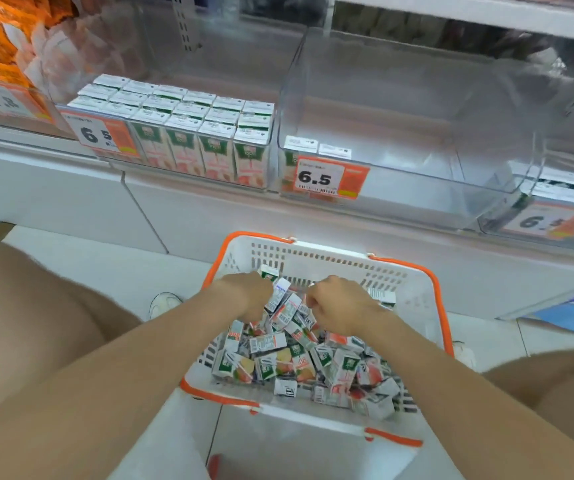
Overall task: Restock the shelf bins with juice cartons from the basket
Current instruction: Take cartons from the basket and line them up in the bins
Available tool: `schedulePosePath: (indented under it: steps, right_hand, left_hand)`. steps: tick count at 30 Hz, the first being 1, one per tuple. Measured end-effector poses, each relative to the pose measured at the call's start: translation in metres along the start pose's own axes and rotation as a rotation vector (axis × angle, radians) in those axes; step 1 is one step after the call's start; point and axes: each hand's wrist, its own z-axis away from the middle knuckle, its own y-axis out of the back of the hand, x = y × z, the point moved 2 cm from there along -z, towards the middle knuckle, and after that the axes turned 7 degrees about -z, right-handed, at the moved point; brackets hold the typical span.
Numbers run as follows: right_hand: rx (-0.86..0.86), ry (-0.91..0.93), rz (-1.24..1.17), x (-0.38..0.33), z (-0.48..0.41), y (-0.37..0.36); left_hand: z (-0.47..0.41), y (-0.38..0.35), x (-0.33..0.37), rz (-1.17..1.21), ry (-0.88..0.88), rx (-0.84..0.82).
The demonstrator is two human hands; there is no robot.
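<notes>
While the white, orange-rimmed basket (413, 292) sits on the floor below the shelf, loose juice cartons (299, 365) lie heaped in it. The left hand (247, 296) is curled round a few cartons at the top of the pile. The right hand (341, 306) is curled against them; whether it grips one cannot be told. The left bin (271, 161) is packed with upright cartons. The right bin (417, 133) holds two in its front left corner.
</notes>
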Motion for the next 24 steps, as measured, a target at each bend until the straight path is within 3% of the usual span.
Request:
schedulePosePath:
  steps: [9,14,20,24]
  right_hand:
    - [-0.026,-0.116,-0.075,0.044,-0.046,-0.06]
    - [-0.105,-0.148,-0.004,0.056,-0.062,-0.083]
    - [-0.12,-0.112,0.025,0.077,-0.062,-0.09]
    - [-0.071,-0.169,-0.159,0.083,-0.058,-0.089]
  left_hand:
    - [-0.063,-0.025,-0.035,0.17,0.126,0.235]
    - [-0.093,-0.048,-0.023,0.111,0.118,0.263]
    - [-0.097,-0.04,-0.007,-0.097,0.174,0.417]
    - [-0.098,-0.036,-0.005,0.037,0.168,0.398]
